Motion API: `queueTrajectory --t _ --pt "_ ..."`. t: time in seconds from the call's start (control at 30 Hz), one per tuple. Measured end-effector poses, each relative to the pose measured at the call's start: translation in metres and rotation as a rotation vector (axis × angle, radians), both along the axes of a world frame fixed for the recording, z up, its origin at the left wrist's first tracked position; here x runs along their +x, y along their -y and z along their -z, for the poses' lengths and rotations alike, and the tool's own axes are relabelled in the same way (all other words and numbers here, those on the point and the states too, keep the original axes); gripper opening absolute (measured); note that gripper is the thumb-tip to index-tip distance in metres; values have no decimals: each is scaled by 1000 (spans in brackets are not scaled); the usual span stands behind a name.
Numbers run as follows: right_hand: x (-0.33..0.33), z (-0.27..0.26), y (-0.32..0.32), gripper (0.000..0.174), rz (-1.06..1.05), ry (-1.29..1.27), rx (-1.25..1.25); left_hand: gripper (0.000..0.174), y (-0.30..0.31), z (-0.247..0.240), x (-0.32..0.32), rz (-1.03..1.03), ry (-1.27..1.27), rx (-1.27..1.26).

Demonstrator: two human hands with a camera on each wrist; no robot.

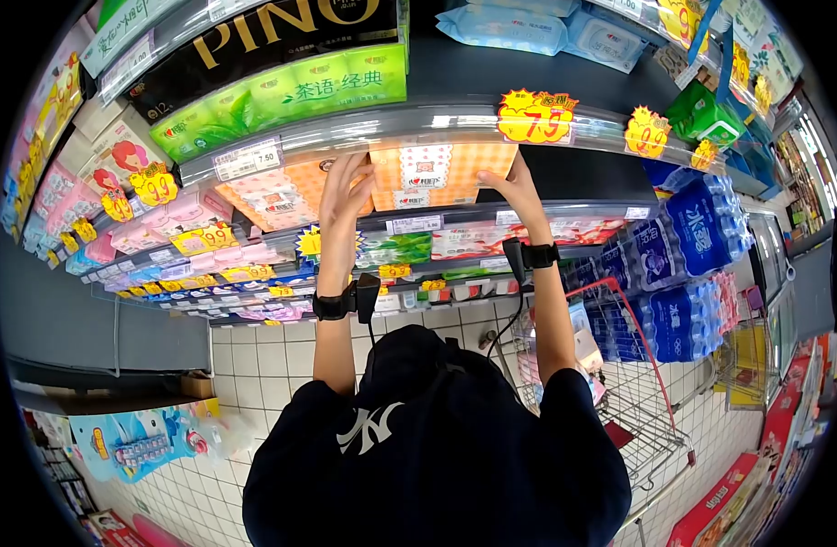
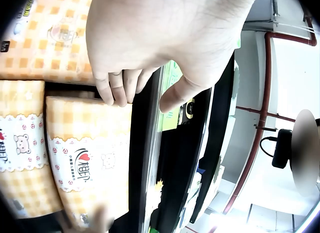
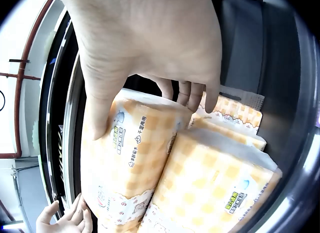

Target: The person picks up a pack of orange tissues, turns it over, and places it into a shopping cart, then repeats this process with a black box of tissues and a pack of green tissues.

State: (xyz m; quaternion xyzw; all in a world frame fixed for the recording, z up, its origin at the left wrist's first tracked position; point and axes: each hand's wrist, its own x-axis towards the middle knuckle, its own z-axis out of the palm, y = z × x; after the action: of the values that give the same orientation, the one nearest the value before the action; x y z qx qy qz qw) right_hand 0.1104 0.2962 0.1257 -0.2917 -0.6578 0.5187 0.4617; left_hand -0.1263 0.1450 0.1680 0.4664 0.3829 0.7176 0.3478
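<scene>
An orange-checked tissue pack [image 1: 444,182] with a white bear label sits on a shelf between my two hands. My left hand [image 1: 344,193] is at its left end; in the left wrist view the fingertips touch the edge of the pack [image 2: 92,160], while the thumb stands off from it. My right hand [image 1: 519,194] grips the other end. In the right wrist view its thumb lies along the face of the pack [image 3: 145,143], and its fingers reach over the end, their tips partly hidden. A second checked pack [image 3: 215,178] stands right beside it.
More checked packs [image 1: 277,193] sit left of my left hand. A shelf edge with price tags [image 1: 537,117] runs just above the hands, green tissue packs [image 1: 282,96] on it. A shopping cart [image 1: 619,365] and shrink-wrapped bottles [image 1: 678,232] stand at the right.
</scene>
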Motion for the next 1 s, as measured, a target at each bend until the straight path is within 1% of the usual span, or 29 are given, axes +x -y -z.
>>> queueTrajectory --t 0.07,0.13,0.27,0.4,0.47,0.5,0.57,0.63,0.73,0.8,0.83,1.0 --pt "3 -9 14 73 -2 -12 -7 52 5 1 1 9 8 49" --pt "3 -14 29 74 7 -88 53 52 12 -3 6 12 -22 42" --pt "10 -10 46 73 16 -91 16 53 23 -5 9 18 -43 24" --pt "22 -22 66 69 40 -100 -55 52 40 -10 14 20 -28 20" --pt "31 -28 73 70 35 -83 -54 51 50 -11 16 24 -18 9" --pt "35 -34 79 71 27 -35 -55 51 54 -12 16 28 -18 6" --pt "44 -47 90 73 12 42 -83 50 62 -15 15 23 -103 -4" --pt "55 -52 96 73 11 71 -96 50 70 -20 17 47 -136 -9" --pt "67 -60 110 73 2 100 -110 51 79 -18 21 96 -167 -8" --pt "71 -66 121 73 47 171 -96 52 84 -17 25 116 -234 12" --pt "73 -66 126 76 41 193 -102 55 85 -12 24 132 -259 39" --pt "68 -71 154 83 -40 146 -99 62 90 -9 29 123 -258 96"
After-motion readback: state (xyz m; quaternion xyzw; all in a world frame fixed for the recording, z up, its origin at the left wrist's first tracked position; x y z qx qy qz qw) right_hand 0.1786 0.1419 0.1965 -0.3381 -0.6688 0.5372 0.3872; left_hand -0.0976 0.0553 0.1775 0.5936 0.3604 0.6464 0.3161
